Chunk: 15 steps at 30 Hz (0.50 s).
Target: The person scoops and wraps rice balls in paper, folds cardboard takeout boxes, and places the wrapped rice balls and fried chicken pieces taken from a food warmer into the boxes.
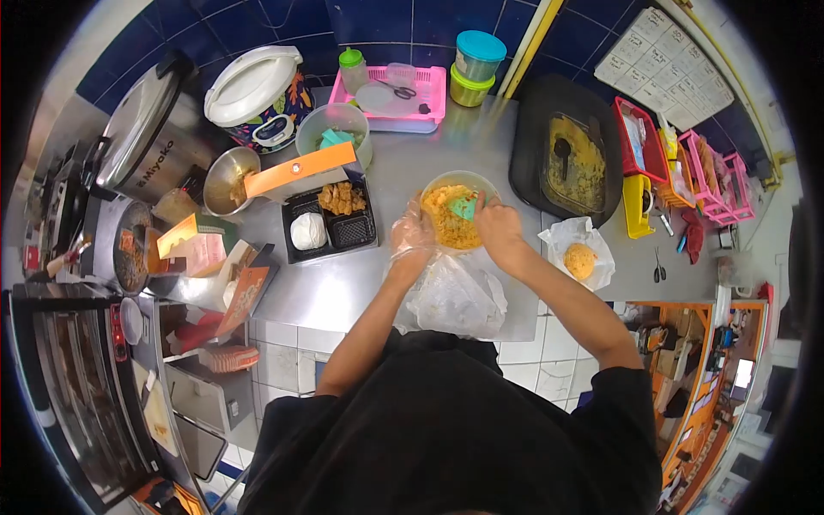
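A clear round bowl [439, 178] of orange fried rice [451, 230] stands on the steel counter in front of me. My left hand [412, 233], in a thin clear plastic glove, grips the bowl's left side. My bare right hand [499, 225] is closed at the bowl's right side on a turquoise scoop [464, 207], whose blade lies in the rice. Crumpled clear plastic [457, 296] lies just below the bowl. To the right, a round mound of orange rice [580, 261] sits on white paper [601, 239].
Left of the bowl, a black meal box [330, 249] with an orange lid holds white rice and fried pieces. Two rice cookers [249, 94], a steel bowl [232, 176] and a pink basket [433, 90] stand behind. A large black pan [536, 137] is at the right.
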### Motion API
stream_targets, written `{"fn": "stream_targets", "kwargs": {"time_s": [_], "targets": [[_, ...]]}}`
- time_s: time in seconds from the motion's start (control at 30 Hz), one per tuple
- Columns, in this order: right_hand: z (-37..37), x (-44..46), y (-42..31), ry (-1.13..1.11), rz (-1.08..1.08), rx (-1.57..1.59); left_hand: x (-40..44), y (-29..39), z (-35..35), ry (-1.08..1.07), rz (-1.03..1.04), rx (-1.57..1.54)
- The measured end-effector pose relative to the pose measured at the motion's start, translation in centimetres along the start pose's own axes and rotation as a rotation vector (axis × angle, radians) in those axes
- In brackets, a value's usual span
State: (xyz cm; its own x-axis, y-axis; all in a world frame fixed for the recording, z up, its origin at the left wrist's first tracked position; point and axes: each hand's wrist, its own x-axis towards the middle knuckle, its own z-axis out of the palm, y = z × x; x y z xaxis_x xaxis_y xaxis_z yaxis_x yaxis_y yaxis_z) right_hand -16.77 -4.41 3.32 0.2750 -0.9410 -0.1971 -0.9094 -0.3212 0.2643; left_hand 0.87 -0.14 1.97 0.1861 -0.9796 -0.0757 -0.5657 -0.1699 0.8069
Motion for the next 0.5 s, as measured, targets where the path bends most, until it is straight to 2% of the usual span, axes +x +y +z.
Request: {"fn": "stream_targets", "kwargs": {"time_s": [0.07, 0.1, 0.17, 0.2, 0.27, 0.3, 0.37, 0.4, 0.47, 0.5], "targets": [[0.9, 0.4, -0.4, -0.169, -0.244, -0.23, 0.1, -0.1, 0.9, 0.054, 0.017, -0.014], [0.1, 0.5, -0.4, -0.177, -0.239, -0.23, 0.3, -0.3, 1.3, 0.042, -0.029, -0.011], [-3.0, 0.0, 0.1, -0.265, -0.199, 0.059, 0.2, -0.6, 1.9, 0.023, -0.089, -0.016], [-3.6, 0.0, 0.2, -0.277, -0.206, 0.053, 0.0, -0.9, 2.1, 0.043, -0.062, -0.056], [-4.7, 0.7, 0.8, -0.328, -0.213, 0.312, 0.1, -1.3, 1.8, 0.072, -0.026, -0.094], [-4.0, 1.6, 1.2, -0.323, -0.214, 0.304, 0.2, -1.6, 2.0, 0.066, -0.018, -0.095], [-1.4, 3.1, 2.2, -0.562, -0.138, 0.509, 0.4, -1.5, 2.0, 0.066, -0.013, -0.107], [-1.2, 3.0, 2.9, -0.562, -0.14, 0.501, 0.5, -1.4, 1.7, 0.048, -0.022, -0.09], [-0.4, 2.2, 3.9, -0.26, -0.191, 0.651, 0.5, -0.9, 1.2, 0.029, -0.036, -0.075], [-1.0, 1.6, 3.7, -0.264, -0.192, 0.647, 0.5, -0.5, 1.0, 0.034, -0.044, -0.084]]}}
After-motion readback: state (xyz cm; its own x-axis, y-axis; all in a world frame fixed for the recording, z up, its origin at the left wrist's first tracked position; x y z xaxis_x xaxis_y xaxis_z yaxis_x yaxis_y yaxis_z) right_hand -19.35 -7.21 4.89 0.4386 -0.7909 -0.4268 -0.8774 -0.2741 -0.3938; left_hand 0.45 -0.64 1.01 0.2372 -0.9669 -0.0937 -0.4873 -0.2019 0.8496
